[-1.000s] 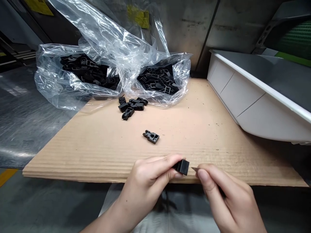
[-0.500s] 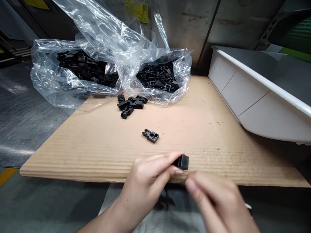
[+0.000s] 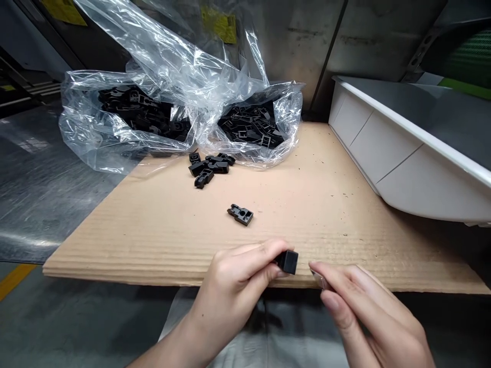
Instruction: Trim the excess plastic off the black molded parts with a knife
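While the left hand [image 3: 236,286] pinches a black block [image 3: 290,262], the right hand [image 3: 378,314] grips a thin piece [image 3: 318,277]; its tip seems best kept clear of the other fingers.

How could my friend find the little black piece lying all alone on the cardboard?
Find the big brown cardboard, then the small pile of black pieces in front of the clear plastic bags. Look between that pile and the left hand for the black piece. It lies by itself, touching no other piece.
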The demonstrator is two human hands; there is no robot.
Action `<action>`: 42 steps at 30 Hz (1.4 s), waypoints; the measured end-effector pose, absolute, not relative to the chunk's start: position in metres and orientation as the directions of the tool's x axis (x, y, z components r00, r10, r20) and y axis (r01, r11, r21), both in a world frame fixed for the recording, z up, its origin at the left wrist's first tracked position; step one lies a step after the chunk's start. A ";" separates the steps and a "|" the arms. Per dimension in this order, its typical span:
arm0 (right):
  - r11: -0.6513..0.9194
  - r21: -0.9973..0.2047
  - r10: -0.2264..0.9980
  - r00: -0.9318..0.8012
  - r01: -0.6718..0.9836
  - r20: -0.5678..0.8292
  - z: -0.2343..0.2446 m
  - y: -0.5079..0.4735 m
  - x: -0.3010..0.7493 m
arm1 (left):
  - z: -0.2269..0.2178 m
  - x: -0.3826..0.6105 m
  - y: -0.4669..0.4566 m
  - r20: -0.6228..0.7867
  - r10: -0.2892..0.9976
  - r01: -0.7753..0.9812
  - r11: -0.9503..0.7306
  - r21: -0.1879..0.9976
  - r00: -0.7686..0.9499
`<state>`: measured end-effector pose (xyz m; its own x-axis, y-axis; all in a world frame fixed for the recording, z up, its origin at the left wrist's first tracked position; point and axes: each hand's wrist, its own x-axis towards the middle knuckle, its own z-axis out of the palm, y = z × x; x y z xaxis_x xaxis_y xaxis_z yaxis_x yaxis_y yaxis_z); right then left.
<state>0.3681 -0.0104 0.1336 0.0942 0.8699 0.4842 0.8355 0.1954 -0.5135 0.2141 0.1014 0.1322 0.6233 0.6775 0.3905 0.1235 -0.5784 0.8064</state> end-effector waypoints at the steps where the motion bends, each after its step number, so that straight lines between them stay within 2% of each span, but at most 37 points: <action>1: 0.220 -0.500 0.870 0.063 0.838 0.489 0.133 -0.008 0.369 | 0.132 0.214 0.101 0.396 0.673 0.123 -0.585 0.801 0.624; 6: 0.227 -0.476 0.859 0.056 0.850 0.509 0.130 0.003 0.362 | 0.130 0.216 0.101 0.447 0.644 0.110 -0.636 0.763 0.621; 10: 0.205 -0.493 0.878 0.064 0.846 0.474 0.126 0.007 0.361 | 0.127 0.217 0.099 0.513 0.626 0.114 -0.692 0.713 0.587; 16: 0.072 -0.415 0.806 0.193 0.907 0.560 0.125 0.004 0.378 | 0.126 0.215 0.098 0.532 0.624 0.093 -0.694 0.714 0.572; 20: 0.135 -0.573 0.859 0.192 0.809 0.475 0.133 0.001 0.375 | 0.124 0.215 0.097 0.546 0.618 0.104 -0.710 0.696 0.565; 24: 0.107 -0.723 0.885 0.265 0.682 0.381 0.140 0.008 0.363 | 0.118 0.215 0.091 0.586 0.623 0.150 -0.740 0.655 0.518; 28: 0.071 -0.806 0.920 0.274 0.587 0.281 0.142 0.018 0.356 | 0.114 0.215 0.087 0.622 0.602 0.191 -0.778 0.599 0.502; 32: -0.006 -0.855 0.944 0.285 0.519 0.166 0.143 0.022 0.354 | 0.118 0.216 0.089 0.586 0.617 0.220 -0.764 0.607 0.524; 38: -0.013 -0.794 0.960 0.230 0.607 0.161 0.145 0.021 0.364 | 0.131 0.219 0.094 0.529 0.617 0.157 -0.724 0.672 0.582; 40: 0.018 -0.722 0.953 0.206 0.692 0.221 0.144 0.018 0.372 | 0.132 0.220 0.093 0.512 0.636 0.174 -0.708 0.684 0.577; 42: 0.067 -0.590 0.947 0.135 0.805 0.291 0.142 0.012 0.378 | 0.131 0.219 0.093 0.513 0.647 0.179 -0.702 0.689 0.565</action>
<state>0.3784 0.0124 0.1423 0.1346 0.9473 0.2906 0.8046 0.0667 -0.5900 0.2193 0.0933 0.1310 0.5647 0.6467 0.5128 0.1787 -0.7024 0.6890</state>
